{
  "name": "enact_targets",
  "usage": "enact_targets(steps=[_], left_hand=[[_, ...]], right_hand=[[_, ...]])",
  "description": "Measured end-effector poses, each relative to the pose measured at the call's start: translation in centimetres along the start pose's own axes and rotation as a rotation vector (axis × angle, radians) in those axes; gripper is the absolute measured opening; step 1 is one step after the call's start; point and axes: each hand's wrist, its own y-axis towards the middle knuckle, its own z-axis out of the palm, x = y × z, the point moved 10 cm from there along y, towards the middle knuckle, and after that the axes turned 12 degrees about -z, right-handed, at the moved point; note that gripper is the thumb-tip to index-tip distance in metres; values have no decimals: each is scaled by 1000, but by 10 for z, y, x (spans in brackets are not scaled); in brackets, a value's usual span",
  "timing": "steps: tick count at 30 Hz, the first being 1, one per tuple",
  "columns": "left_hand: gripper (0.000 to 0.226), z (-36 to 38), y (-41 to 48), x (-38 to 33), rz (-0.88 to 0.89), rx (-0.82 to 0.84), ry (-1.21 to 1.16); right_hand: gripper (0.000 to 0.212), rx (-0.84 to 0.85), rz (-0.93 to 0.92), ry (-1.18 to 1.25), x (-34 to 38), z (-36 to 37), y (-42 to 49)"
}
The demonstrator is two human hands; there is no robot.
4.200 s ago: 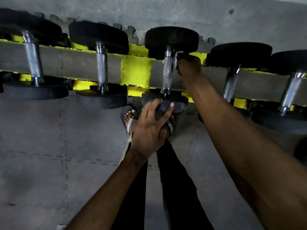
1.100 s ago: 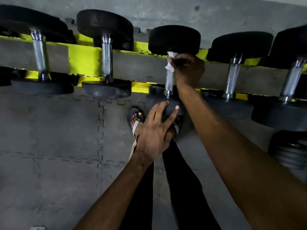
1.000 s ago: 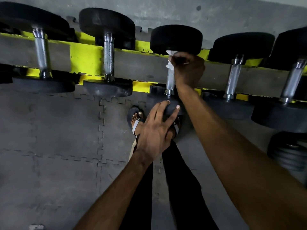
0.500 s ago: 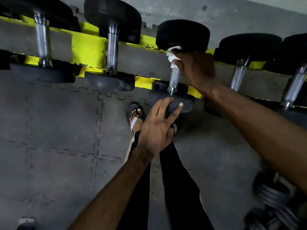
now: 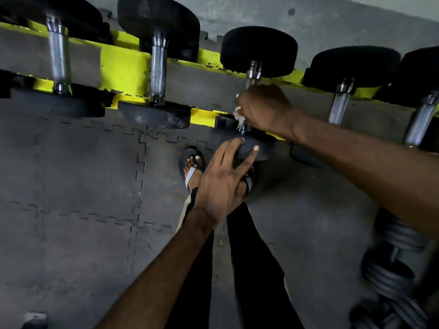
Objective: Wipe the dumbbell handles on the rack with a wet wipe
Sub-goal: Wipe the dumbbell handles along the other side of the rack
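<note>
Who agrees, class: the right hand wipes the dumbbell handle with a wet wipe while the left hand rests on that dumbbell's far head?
No. The head view shows the left hand resting on the near head, not the far one; the right hand wipes the handle with the wet wipe.

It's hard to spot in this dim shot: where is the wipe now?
Head view, right of centre: the wipe is bunched in the right hand, round the near end of the third dumbbell's handle, just above the left hand.

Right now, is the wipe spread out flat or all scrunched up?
Scrunched up. The right hand grips the wipe around the dumbbell handle; only small crumpled white bits poke out.
</note>
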Motion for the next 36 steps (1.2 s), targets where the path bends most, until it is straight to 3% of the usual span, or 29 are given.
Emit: enact_targets(steps=[4, 9, 17, 20, 24, 27, 29, 32, 36], left_hand=[[91, -2, 1, -1, -1, -11, 7], [91, -2, 0, -1, 12, -30, 1], [89, 3, -1, 0, 20, -12, -33], [88, 3, -1, 1, 15, -6, -27], [90, 4, -1, 0, 18, 10, -22], [87, 4, -1, 2, 9, 18, -11], [83, 6, 0, 3, 5, 34, -4], [84, 9, -1, 4, -2, 60, 14], [85, 12, 0, 5, -11, 75, 28]], right_hand=[[15, -4, 79, 354, -6, 20, -20], [13, -210, 351, 792, -44, 36, -51], [19, -407, 702, 911, -64, 67, -68], [13, -479, 807, 935, -67, 76, -66], [20, -443, 838, 914, -58, 74, -59], [17, -522, 907, 958, -51, 73, -68], [5, -629, 928, 1141, -48, 71, -67], [19, -742, 986, 1224, -82, 66, -52], [16, -786, 1051, 1259, -119, 65, -32]])
